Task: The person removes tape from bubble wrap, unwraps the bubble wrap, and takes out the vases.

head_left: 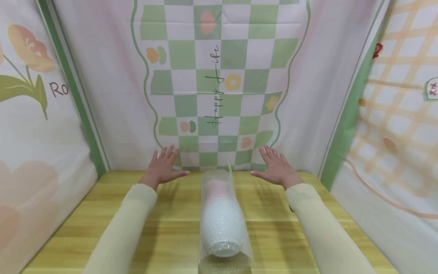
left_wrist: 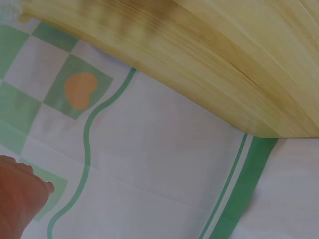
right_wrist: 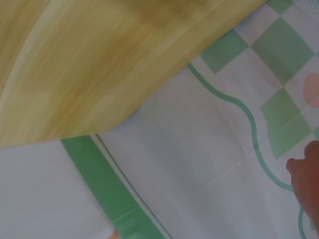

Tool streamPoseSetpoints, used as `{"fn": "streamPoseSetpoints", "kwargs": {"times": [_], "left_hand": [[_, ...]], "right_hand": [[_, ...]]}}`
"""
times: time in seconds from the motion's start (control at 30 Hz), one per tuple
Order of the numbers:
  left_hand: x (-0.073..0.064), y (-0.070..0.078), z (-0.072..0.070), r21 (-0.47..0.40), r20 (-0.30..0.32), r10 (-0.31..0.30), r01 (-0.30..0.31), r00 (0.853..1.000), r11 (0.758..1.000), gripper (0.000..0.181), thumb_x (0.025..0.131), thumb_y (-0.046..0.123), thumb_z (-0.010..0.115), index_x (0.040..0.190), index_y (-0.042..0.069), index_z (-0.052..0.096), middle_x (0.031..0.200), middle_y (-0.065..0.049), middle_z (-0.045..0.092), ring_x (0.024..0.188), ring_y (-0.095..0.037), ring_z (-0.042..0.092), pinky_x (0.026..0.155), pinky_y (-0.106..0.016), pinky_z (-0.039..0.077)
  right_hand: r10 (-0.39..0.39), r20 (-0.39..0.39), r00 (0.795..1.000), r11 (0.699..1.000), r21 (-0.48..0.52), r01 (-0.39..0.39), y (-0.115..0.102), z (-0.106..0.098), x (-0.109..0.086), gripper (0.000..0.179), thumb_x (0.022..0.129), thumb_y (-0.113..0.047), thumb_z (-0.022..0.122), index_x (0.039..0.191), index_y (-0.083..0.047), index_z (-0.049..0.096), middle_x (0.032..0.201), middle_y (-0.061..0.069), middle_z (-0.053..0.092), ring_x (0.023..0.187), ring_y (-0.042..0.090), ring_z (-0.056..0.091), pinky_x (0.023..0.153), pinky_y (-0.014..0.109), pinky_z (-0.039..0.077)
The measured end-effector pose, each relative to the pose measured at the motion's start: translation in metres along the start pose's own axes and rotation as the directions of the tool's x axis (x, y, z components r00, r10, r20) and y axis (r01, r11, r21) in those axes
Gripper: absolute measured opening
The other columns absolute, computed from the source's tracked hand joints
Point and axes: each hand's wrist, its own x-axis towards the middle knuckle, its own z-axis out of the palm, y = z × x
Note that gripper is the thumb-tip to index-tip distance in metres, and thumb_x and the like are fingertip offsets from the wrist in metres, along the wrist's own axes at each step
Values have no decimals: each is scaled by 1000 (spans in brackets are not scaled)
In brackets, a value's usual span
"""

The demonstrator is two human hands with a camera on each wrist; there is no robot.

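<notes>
A bubble-wrapped roll (head_left: 222,220) lies lengthwise on the wooden table (head_left: 174,228), with something white and pink inside the clear wrap. Its round white end faces me, and the loose wrap sticks out past it. To the left of the roll, my left hand (head_left: 164,167) is held over the far part of the table, fingers spread and straight, holding nothing. My right hand (head_left: 276,167) mirrors it on the other side, also spread and apart from the roll. Part of the left hand (left_wrist: 22,196) shows at the left wrist view's edge; the right hand (right_wrist: 306,184) shows likewise in its own.
Behind the table hangs a green-and-white checkered cloth (head_left: 230,104) with "Happy Life" lettering. A flower-printed cloth (head_left: 30,152) borders the left side, and an orange-plaid cloth (head_left: 393,152) the right. The table's far edge runs just below both hands.
</notes>
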Motion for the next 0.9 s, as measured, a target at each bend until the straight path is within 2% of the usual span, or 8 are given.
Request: {"fn": "streamPoseSetpoints", "kwargs": {"times": [0.5, 0.77, 0.9], "left_hand": [[-7, 5, -4, -34, 23, -3, 4, 1000, 999, 104, 86, 75, 46, 156, 8, 9, 160, -20, 5, 145, -39, 5, 113, -60, -1], [-12, 7, -3, -62, 7, 10, -9, 1000, 998, 104, 86, 73, 49, 156, 7, 10, 160, -20, 5, 144, -41, 9, 112, -62, 4], [-15, 7, -2, -73, -2, 15, -15, 1000, 997, 106, 85, 74, 49, 156, 6, 10, 160, -20, 4, 144, -40, 10, 112, -62, 6]], "right_hand": [[-23, -38, 999, 999, 36, 24, 1, 3, -4, 100, 90, -66, 51, 155, -2, 10, 158, 27, 5, 143, 44, 4, 114, 57, 5], [-39, -21, 999, 995, 92, 41, -4, 3, -10, 97, 91, -64, 50, 155, -1, 11, 158, 26, 3, 144, 42, 2, 115, 54, 3], [-60, -18, 998, 994, 89, 62, -7, 4, -12, 96, 92, -63, 50, 154, 0, 11, 158, 27, 4, 144, 41, 3, 115, 54, 4]]}}
